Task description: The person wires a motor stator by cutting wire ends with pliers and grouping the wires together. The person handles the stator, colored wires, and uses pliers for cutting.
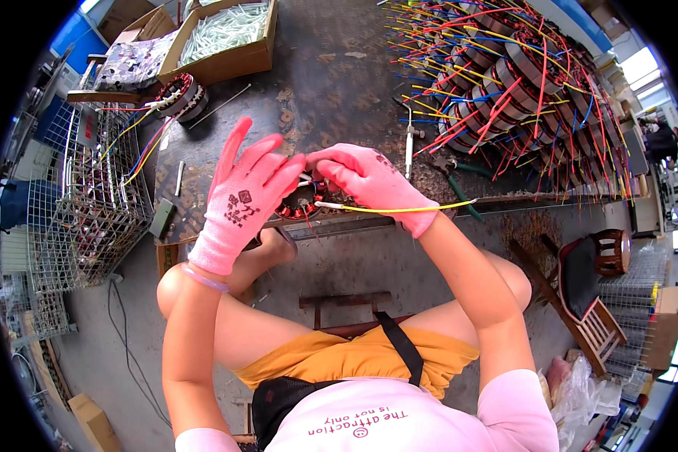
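Right hand (377, 178), frame centre: fingers curled above the wire-wound stator (300, 212); pinched item, if any, cannot be told. Left hand (245, 194), left of centre: outer fingers spread, thumb hidden. Judged step: arranging stator leads. Next move probably calls for fine fingertip control.

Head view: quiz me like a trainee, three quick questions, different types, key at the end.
1. True or false: the left hand and right hand are both gloved in pink.
2. Which colour is the wire seen crossing the right wrist? A) blue B) yellow C) green
3. Fill in: the open box of thin white pieces sits toward the picture's upper ____.

Key: 1 true; 2 B; 3 left
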The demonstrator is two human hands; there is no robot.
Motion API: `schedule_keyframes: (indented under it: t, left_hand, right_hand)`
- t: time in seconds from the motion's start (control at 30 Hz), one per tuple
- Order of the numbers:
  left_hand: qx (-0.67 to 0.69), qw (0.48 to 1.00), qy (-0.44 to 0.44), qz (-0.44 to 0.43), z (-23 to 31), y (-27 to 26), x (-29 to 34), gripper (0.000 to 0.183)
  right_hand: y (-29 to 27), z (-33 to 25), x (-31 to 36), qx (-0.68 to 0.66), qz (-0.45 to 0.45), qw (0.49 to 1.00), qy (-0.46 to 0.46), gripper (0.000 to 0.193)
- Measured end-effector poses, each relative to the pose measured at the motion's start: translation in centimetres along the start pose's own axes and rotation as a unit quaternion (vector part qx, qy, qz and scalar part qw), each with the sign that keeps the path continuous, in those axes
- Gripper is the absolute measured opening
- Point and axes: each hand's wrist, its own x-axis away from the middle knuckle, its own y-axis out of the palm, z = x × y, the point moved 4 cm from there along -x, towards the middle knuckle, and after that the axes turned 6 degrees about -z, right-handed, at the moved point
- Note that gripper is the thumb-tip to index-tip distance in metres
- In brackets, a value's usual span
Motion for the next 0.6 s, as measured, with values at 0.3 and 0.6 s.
schedule_keyframes:
  t: [0.3, 0.6]
  left_hand:
    - [0.050, 0.997, -0.029, 0.047, 0.0, 1.4, 1.0, 0.022]
    - [-0.009, 0.999, -0.030, -0.030, 0.4, 2.9, 2.3, 0.021]
  right_hand:
    - [0.6, -0.1, 1.5, 0.283, 0.028, 0.957, -0.051, 0.021]
    - [-0.2, 2.0, 2.2, -0.013, -0.053, 0.989, 0.136, 0.028]
